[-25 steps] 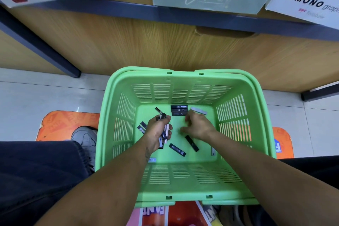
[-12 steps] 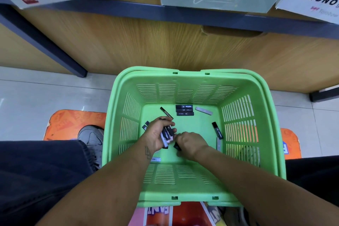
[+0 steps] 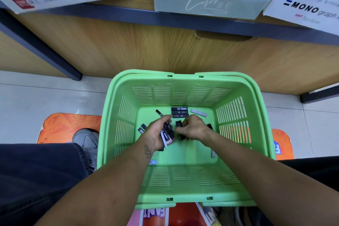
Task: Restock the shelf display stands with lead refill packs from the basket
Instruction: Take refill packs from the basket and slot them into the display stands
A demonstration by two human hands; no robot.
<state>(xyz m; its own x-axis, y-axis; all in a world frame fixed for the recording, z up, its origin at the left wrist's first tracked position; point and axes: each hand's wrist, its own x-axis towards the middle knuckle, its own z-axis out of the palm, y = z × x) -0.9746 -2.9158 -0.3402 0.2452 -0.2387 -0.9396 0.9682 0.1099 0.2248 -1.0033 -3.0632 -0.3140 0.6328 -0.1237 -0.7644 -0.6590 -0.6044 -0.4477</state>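
**Spotter:** Tiled floor under you, wooden shelf front ahead, green basket [image 3: 185, 185] between your knees. Your left hand [image 3: 157, 134] grips a bundle of lead refill packs [image 3: 167, 134]; your right hand [image 3: 194, 128] pinches one more black pack [image 3: 178, 124] just beside that bundle.

**Checker:** How much is left?

**Spotter:** You look mid-gathering. Three stacked packs [image 3: 179, 112] lie at the far wall, a grey pack [image 3: 198, 112] beside them, and a few others are scattered on the basket floor. Nothing you hold has reached the display stands [image 3: 211, 0] on the shelf above.
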